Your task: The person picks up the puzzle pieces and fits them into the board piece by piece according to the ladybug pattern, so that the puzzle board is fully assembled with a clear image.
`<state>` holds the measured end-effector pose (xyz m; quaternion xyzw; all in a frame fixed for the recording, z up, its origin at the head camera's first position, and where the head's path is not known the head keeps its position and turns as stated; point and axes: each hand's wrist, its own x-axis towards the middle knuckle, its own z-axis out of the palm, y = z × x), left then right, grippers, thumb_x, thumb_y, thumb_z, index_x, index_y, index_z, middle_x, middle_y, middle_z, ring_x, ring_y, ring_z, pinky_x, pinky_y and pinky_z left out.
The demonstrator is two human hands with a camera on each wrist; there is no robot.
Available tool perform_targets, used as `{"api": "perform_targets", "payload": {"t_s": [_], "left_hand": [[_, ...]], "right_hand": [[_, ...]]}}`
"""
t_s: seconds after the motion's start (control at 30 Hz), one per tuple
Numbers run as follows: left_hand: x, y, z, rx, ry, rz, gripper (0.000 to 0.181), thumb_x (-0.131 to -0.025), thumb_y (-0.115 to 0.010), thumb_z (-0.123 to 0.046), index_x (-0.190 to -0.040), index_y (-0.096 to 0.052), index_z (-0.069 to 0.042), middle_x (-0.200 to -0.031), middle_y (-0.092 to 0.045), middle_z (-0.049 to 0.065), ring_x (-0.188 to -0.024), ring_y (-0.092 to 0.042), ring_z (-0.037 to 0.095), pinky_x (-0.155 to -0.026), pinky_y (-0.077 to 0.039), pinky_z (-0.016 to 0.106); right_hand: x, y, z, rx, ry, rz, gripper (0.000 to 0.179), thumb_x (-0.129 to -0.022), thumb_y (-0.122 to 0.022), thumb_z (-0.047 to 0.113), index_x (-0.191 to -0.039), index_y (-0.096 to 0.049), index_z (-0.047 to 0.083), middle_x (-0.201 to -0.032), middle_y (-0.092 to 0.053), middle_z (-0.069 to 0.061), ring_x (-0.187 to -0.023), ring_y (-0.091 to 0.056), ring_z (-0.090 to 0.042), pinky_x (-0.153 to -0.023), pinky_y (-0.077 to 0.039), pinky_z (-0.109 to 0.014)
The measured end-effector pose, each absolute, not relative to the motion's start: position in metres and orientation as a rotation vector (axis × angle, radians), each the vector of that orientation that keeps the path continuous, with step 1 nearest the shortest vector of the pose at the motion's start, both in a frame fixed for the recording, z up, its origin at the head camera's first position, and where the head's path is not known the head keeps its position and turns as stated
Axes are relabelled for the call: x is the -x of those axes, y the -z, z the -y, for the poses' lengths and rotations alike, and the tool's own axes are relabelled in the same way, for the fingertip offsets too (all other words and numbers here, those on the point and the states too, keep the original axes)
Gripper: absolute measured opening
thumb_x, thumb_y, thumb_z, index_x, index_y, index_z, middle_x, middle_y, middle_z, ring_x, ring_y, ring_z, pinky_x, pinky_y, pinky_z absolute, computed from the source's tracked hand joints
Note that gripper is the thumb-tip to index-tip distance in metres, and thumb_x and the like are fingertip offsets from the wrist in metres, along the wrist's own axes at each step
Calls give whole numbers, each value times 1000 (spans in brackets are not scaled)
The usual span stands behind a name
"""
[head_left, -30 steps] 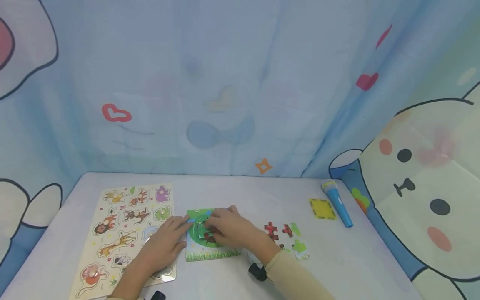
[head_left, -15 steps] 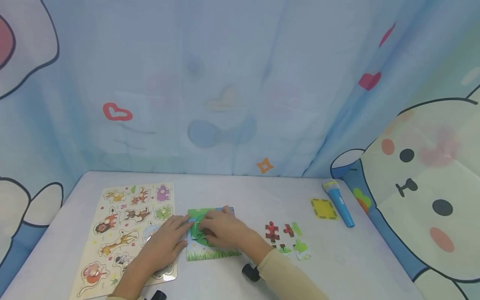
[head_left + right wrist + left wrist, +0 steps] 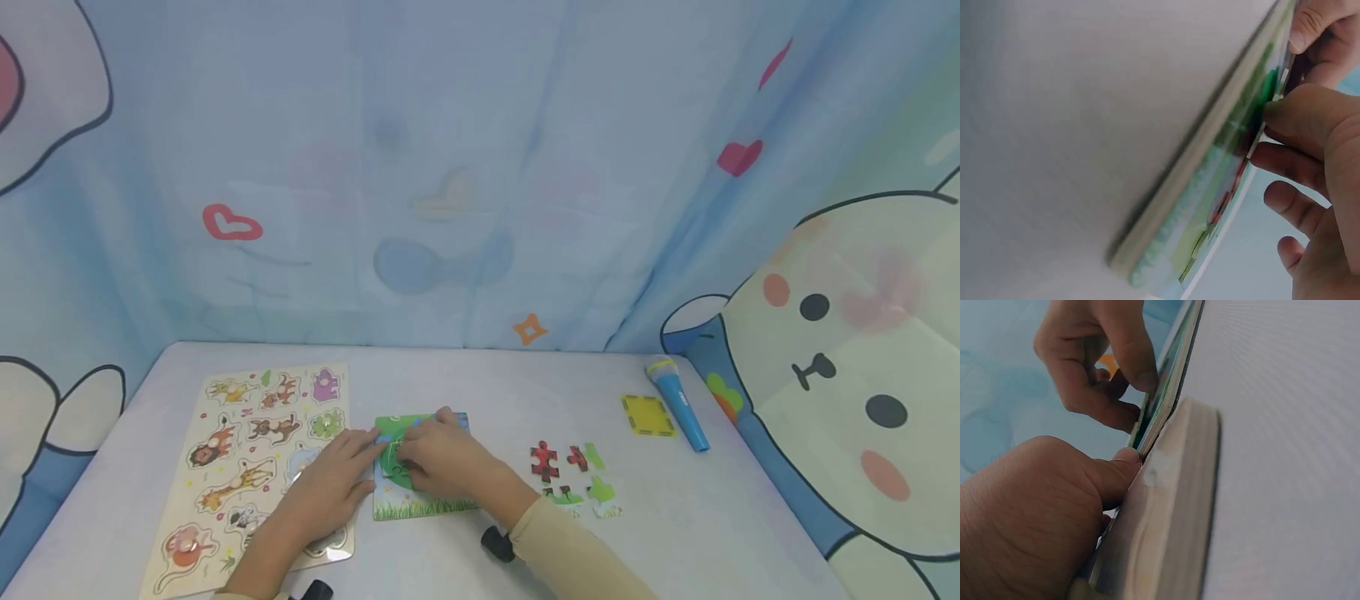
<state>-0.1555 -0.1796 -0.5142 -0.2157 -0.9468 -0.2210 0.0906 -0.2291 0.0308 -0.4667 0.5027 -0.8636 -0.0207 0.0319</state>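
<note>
A small square jigsaw board (image 3: pixel 408 508) with a green, blue and grass picture lies mid-table. My left hand (image 3: pixel 330 479) lies over the edge of a big animal board, its fingertips at the jigsaw board's left edge. In the left wrist view, the left thumb (image 3: pixel 1113 478) touches the board's edge. Over the picture, my right hand (image 3: pixel 450 454) has thumb and fingers bent down, pinching a green puzzle piece (image 3: pixel 1270 84) at the board's surface. That piece is largely hidden by the fingers. Loose puzzle pieces (image 3: pixel 543 461), red and green, lie to the right.
The wooden animal puzzle board (image 3: pixel 210 492) covers the table's left side. At the back right are a yellow square frame (image 3: pixel 647 415) and a blue toy microphone (image 3: pixel 678 407). A patterned curtain (image 3: pixel 450 167) hangs behind the table.
My right hand has shifted slightly left over the jigsaw board, covering the dark red part seen earlier. The left hand stays where it was.
</note>
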Motion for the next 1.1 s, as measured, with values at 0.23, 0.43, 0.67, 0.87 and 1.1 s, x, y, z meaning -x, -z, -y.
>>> {"api": "perform_targets", "payload": {"t_s": [0.23,0.43,0.67,0.87,1.1], "left_hand": [[154,513,179,631,683,2825,48,-95,-62,-21,-140,-53,-9,-150,-42,7,-138,-35,27,-115,-30,45],[154,513,179,625,667,2829,48,-95,-62,-22,-140,-54,-10,-150,-41,7,-139,-34,27,-115,-29,45],[153,512,179,632,640,2844,47,-95,-61,-23,-140,-53,-11,-151,-40,7,-139,-34,27,-115,-29,45],[154,511,179,643,666,2827,47,-96,-61,-22,-141,-53,-13,-151,-40,7,-138,-35,27,-114,-31,45],[155,514,180,657,671,2813,46,-96,-61,-21,-140,-54,-14,-150,-42,8,-137,-36,26,-113,-33,46]], "right_hand": [[227,465,-30,-1555,137,2663,14,-91,-68,26,-103,-74,27,-82,-55,18,-75,-52,-3,-82,-42,-34],[227,465,-34,-1545,127,2685,20,-93,-65,28,-112,-72,30,-101,-62,18,-90,-58,-5,-81,-40,-32],[227,465,-36,-1550,98,2723,23,-97,-60,29,-118,-69,30,-114,-63,16,-102,-58,-7,-86,-42,-34],[230,469,-47,-1596,28,2776,37,-94,-62,33,-131,-60,31,-129,-55,16,-113,-53,-13,-95,-42,-43],[234,472,-72,-1584,-254,2834,47,-92,-64,26,-138,-55,30,-141,-49,14,-125,-48,-15,-90,-39,-42]]}}
